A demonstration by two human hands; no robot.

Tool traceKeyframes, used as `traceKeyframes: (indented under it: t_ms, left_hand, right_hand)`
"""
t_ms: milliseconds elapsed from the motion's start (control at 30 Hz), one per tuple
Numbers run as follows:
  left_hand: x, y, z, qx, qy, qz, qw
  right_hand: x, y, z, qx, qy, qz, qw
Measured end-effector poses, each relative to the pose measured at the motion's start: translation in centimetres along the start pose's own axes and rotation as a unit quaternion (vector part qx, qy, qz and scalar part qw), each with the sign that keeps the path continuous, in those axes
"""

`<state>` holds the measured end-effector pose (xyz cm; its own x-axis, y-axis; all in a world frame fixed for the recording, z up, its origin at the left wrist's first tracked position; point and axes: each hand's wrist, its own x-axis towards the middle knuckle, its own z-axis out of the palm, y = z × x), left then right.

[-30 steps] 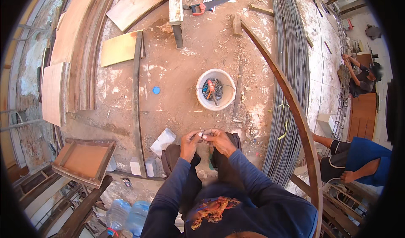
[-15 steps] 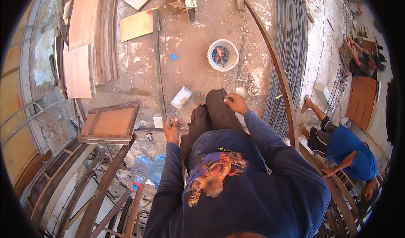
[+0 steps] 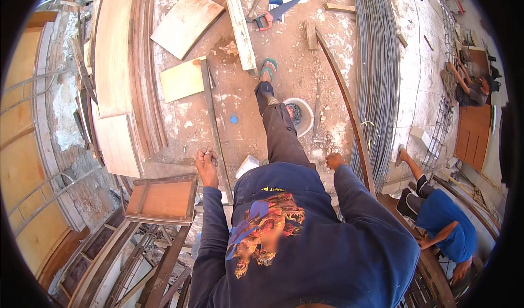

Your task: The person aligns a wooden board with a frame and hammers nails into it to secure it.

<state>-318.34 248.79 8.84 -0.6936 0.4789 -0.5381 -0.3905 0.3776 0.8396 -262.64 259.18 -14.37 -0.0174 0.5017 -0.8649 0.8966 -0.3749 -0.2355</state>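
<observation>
Our sandalled foot has moved forward, past the white bucket, since the earlier head view. Our left hand curls near the timber strip, our right hand between bucket and brown beam; we cannot tell whether either grasps anything. Our leg could knock the bucket over.

- The bucket is partly hidden behind the trouser leg.
- Perhaps the left hand pinches something, too small to tell.
- The right hand hides its palm.
- Steel rods run off the top edge.
- The shirt covers part of the white block.
</observation>
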Motion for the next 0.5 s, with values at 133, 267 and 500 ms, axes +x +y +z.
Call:
traceKeyframes:
  t_ms: [133,267,500]
  left_hand:
    - [13.2,3.7,9.2,0.051,-0.020,0.035,0.998]
    - [27.2,3.9,19.3,0.182,0.009,0.033,0.983]
    - [45.6,-0.2,31.6,0.501,0.128,0.335,0.788]
  right_hand:
    - [9.9,-14.0,-4.8,0.016,0.065,-0.081,0.994]
    - [18.7,-36.2,-13.4,-0.014,0.131,-0.200,0.971]
    - [35.3,-64.0,-22.7,-0.125,0.089,-0.297,0.942]
